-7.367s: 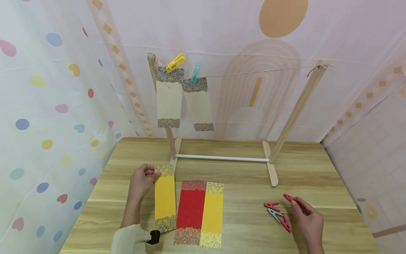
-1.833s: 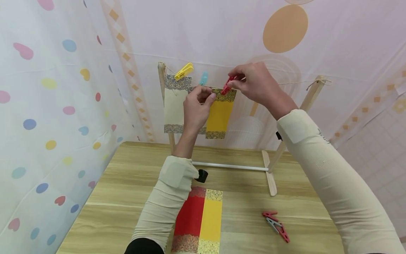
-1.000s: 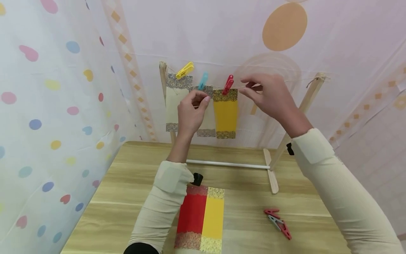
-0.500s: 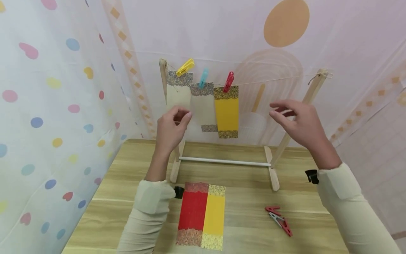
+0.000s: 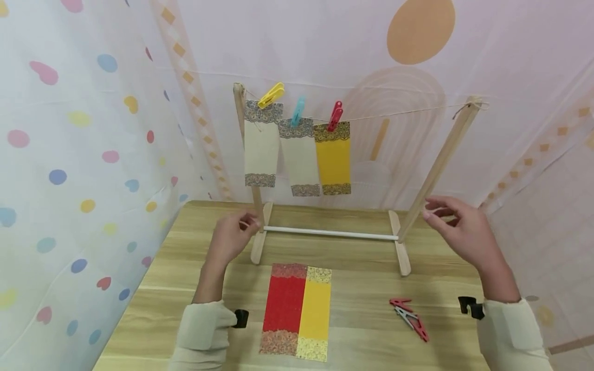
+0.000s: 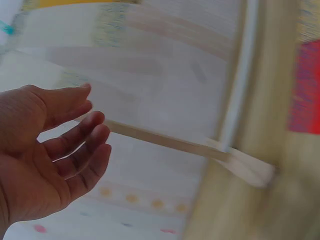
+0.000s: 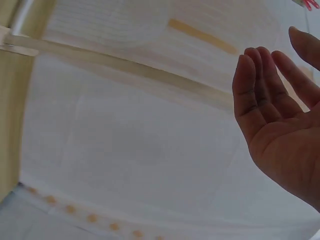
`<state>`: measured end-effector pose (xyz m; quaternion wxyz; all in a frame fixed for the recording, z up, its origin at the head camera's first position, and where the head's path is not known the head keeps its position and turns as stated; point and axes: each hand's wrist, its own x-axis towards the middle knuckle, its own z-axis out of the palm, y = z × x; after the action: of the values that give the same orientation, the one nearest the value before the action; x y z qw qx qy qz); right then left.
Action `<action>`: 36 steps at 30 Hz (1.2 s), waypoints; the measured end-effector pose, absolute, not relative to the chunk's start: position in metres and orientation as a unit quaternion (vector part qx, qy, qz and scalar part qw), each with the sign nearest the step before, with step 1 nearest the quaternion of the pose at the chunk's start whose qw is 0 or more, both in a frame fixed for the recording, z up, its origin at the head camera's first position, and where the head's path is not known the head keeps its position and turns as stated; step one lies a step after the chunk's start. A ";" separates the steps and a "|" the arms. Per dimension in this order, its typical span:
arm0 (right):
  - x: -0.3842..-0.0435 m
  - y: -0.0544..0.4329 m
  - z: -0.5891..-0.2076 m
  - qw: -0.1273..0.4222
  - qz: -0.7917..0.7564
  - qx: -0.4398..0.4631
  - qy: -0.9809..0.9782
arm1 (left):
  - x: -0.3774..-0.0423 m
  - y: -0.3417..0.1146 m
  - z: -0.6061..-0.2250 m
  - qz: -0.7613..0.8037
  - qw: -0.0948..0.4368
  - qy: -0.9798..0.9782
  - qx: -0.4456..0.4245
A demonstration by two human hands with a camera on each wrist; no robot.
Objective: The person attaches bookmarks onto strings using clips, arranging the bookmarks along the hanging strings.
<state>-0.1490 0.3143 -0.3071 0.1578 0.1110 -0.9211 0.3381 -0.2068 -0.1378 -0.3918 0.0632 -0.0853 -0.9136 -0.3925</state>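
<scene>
Both hands are bare and hold nothing. In the head view the left hand (image 5: 232,236) is by the foot of the rack's left post, its fingers loosely bent; the left wrist view shows its palm bare. My right hand (image 5: 459,229) is beside the right post (image 5: 438,167), fingers relaxed. On the string (image 5: 394,112) hang two cream cloths (image 5: 261,149) under a yellow clothespin (image 5: 271,95) and a blue clothespin (image 5: 298,111). To their right a yellow cloth (image 5: 333,161) hangs from a red clothespin (image 5: 335,116).
On the wooden table (image 5: 362,293) a red cloth (image 5: 284,304) lies against another yellow cloth (image 5: 315,309). Several clothespins, red and grey (image 5: 406,315), lie in a small pile at the right. A white bar (image 5: 329,233) joins the rack's feet.
The yellow cloth from the table's left now hangs on the string. The right hand let go of the red clothespin there. Both hands then drew down and apart, toward the person.
</scene>
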 end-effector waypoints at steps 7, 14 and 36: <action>-0.137 0.322 -0.345 0.129 0.339 0.100 -0.927 | -0.197 -0.134 -0.446 -0.369 -0.010 -0.929 -0.038; -0.111 0.324 -0.385 0.034 0.350 0.053 -0.935 | -0.179 -0.124 -0.500 -0.337 -0.028 -0.940 -0.043; -0.059 0.316 -0.504 -0.106 0.298 -0.078 -0.945 | -0.186 -0.105 -0.537 -0.322 -0.075 -0.944 -0.026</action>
<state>-0.0594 0.3163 -0.5040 -0.1056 -0.0777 -0.9454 0.2984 -0.1860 -0.1045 -0.5366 -0.0748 -0.0261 -0.9436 -0.3215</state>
